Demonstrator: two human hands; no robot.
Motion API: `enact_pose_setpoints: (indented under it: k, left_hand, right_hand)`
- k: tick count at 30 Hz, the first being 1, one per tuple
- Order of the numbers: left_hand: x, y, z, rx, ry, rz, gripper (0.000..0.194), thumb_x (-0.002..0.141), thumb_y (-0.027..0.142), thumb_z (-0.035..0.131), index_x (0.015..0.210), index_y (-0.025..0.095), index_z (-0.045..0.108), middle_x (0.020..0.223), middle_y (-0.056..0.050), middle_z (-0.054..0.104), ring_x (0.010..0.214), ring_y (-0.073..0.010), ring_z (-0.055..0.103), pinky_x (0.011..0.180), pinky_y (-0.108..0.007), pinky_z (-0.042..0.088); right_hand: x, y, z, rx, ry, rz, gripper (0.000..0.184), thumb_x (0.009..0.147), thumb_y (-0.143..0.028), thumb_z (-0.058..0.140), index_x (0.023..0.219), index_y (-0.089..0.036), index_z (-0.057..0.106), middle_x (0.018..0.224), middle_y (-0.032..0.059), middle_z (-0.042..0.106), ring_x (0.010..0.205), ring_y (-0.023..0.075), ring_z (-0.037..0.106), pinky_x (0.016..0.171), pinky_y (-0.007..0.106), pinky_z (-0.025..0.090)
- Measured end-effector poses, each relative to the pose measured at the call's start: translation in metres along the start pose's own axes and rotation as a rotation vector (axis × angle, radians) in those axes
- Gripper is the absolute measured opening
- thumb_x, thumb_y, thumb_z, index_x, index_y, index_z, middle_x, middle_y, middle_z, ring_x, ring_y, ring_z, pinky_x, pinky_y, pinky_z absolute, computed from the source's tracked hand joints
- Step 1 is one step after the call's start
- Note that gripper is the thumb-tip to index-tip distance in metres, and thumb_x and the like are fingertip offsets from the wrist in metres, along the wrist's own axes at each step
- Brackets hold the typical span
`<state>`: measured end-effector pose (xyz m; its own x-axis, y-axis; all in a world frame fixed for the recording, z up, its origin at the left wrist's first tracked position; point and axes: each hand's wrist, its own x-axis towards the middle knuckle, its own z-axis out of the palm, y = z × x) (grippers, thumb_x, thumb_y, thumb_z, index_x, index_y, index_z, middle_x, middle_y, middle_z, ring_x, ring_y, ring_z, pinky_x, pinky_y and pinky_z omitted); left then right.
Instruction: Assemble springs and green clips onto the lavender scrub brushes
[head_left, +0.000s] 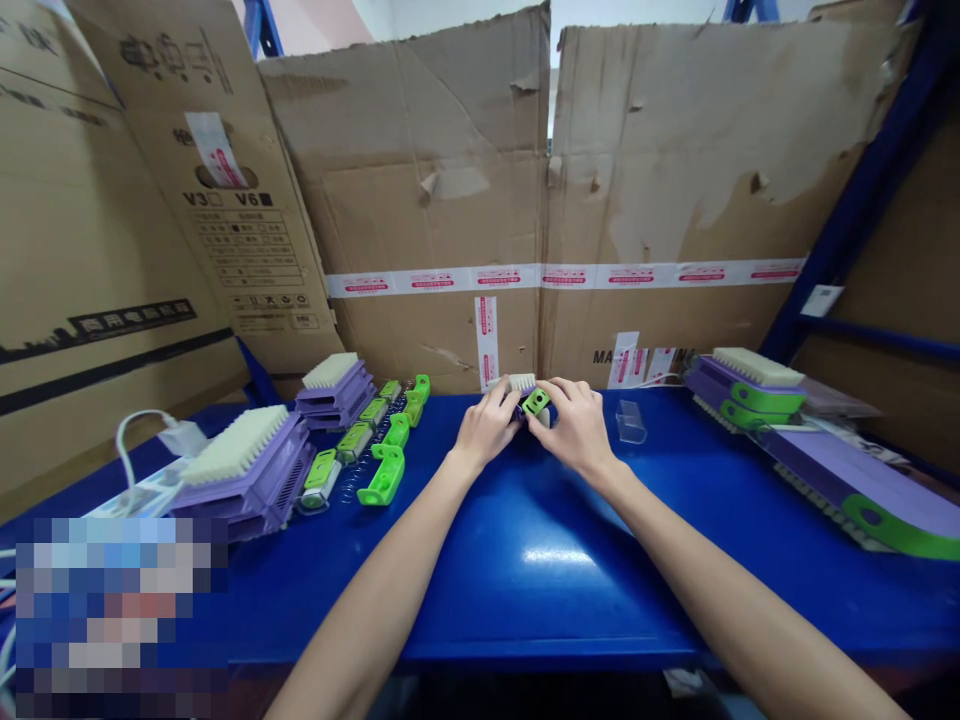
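Note:
Near the back of the blue table, my left hand (486, 428) is closed around a brush with white bristles (523, 381); most of its body is hidden by the fingers. Close beside it, my right hand (576, 425) pinches a small bright green part (536, 402) with dark openings between thumb and fingers. The green part is held up against the brush; whether the two are joined I cannot tell. A small clear plastic piece (631, 422) lies on the table to the right of my right hand.
Left stand stacked purple brush bodies (251, 470), green-and-clear parts (321, 475), springs (358, 480) and bright green caps (384, 475). Right lie purple brushes with green ends (862, 480). Cardboard (420, 200) walls the back of the blue table (540, 590). A white plug (182, 438) sits left.

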<state>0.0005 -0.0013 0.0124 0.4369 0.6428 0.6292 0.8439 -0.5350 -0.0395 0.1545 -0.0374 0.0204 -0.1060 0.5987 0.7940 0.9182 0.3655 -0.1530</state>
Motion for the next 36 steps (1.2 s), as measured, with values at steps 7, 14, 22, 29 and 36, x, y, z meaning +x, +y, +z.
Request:
enact_pose_setpoints:
  k: [7, 14, 22, 29, 36]
  left_hand:
    - [0.0, 0.001, 0.001, 0.007, 0.021, -0.013, 0.034, 0.083, 0.025, 0.055, 0.116, 0.019, 0.053, 0.138, -0.011, 0.045, 0.116, -0.0239, 0.054, 0.079, -0.032, 0.055]
    - [0.001, 0.002, 0.001, 0.007, 0.075, -0.03, 0.034, 0.083, 0.028, 0.056, 0.115, 0.018, 0.054, 0.137, -0.013, 0.046, 0.114, -0.0249, 0.056, 0.075, -0.032, 0.056]
    - [0.001, 0.002, 0.001, -0.012, 0.06, -0.037, 0.035, 0.082, 0.024, 0.056, 0.116, 0.017, 0.053, 0.138, -0.014, 0.045, 0.116, -0.025, 0.054, 0.079, -0.033, 0.055]
    - [0.0, -0.001, -0.001, -0.022, 0.036, -0.064, 0.039, 0.081, 0.022, 0.057, 0.118, 0.017, 0.051, 0.139, -0.013, 0.044, 0.117, -0.0252, 0.054, 0.08, -0.034, 0.055]
    - [-0.001, -0.003, 0.001, -0.005, 0.033, -0.011, 0.036, 0.08, 0.021, 0.058, 0.116, 0.018, 0.053, 0.139, -0.013, 0.044, 0.116, -0.0241, 0.054, 0.08, -0.033, 0.055]
  right_hand:
    - [-0.007, -0.008, 0.011, 0.091, 0.095, 0.146, 0.033, 0.081, -0.037, 0.056, 0.108, -0.018, 0.061, 0.111, 0.0108, 0.064, 0.099, 0.0266, 0.053, 0.08, 0.038, 0.038]
    - [-0.007, -0.009, 0.018, 0.196, 0.273, 0.144, 0.025, 0.082, -0.037, 0.057, 0.097, -0.017, 0.063, 0.111, 0.0121, 0.063, 0.099, 0.026, 0.054, 0.081, 0.039, 0.042]
    - [-0.012, -0.009, 0.024, 0.26, 0.269, 0.062, 0.017, 0.083, -0.034, 0.056, 0.085, -0.018, 0.062, 0.112, 0.0139, 0.06, 0.099, 0.0255, 0.054, 0.085, 0.042, 0.045]
    - [-0.012, -0.008, 0.024, 0.259, 0.235, 0.078, 0.014, 0.081, -0.032, 0.058, 0.081, -0.018, 0.061, 0.112, 0.0139, 0.06, 0.099, 0.0257, 0.054, 0.087, 0.042, 0.046]
    - [-0.014, -0.004, 0.028, 0.253, 0.171, 0.061, 0.013, 0.083, -0.03, 0.056, 0.084, -0.017, 0.061, 0.116, 0.0154, 0.058, 0.104, 0.0267, 0.053, 0.086, 0.043, 0.046]
